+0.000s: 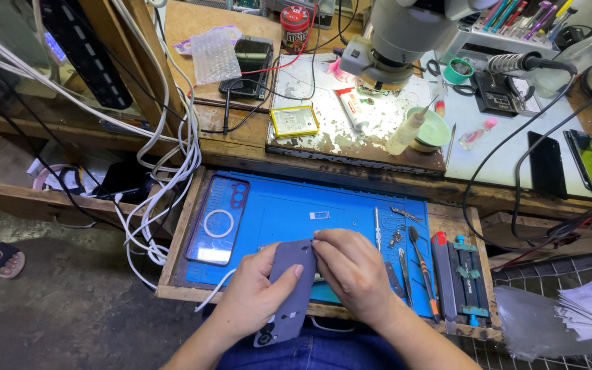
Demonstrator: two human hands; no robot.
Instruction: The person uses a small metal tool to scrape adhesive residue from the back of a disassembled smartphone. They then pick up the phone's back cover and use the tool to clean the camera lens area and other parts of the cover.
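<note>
Both hands (310, 281) around grey phone (289, 291)

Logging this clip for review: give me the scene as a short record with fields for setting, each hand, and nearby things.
Setting: repair bench with a blue work mat in a wooden tray
Left hand: holds a grey phone, back facing up
Right hand: fingertips at the phone's upper edge
Left of hands: clear phone case on the mat
Right of hands: tweezers, screwdriver
Above: microscope, flat battery
</note>
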